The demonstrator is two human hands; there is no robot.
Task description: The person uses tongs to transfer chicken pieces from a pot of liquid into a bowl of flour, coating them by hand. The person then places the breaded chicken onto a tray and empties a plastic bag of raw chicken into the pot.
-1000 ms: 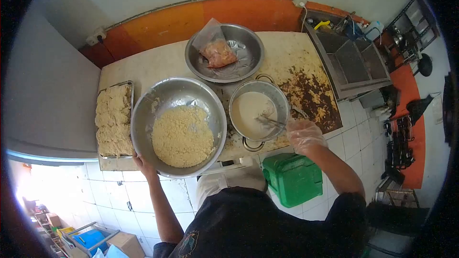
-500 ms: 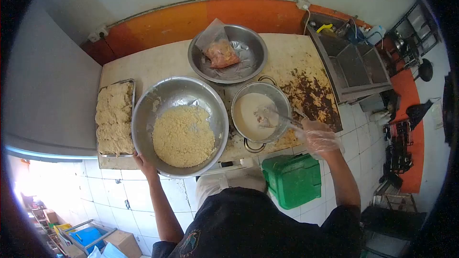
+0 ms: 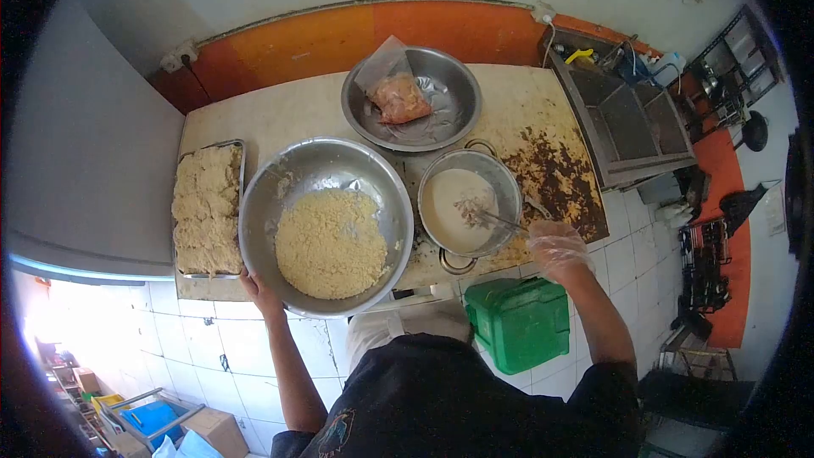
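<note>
Big bowl (image 3: 288, 178) and pot (image 3: 511, 189): shiny bare metal. Right hand (image 3: 555, 246) wears thin clear plastic; table (image 3: 271, 119) looks matt, rough, possibly worn laminate.

Counter (image 3: 288, 114) layout, seen from above.
Tray (image 3: 208, 208) left of crumb bowl (image 3: 322, 161); batter pot (image 3: 511, 182) right of it; bag (image 3: 397, 95) in rear bowl (image 3: 449, 89).

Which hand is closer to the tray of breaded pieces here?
Left. The left hand grips the large bowl just beside the tray; the gloved right hand holds a utensil in the batter pot, farther away.
</note>
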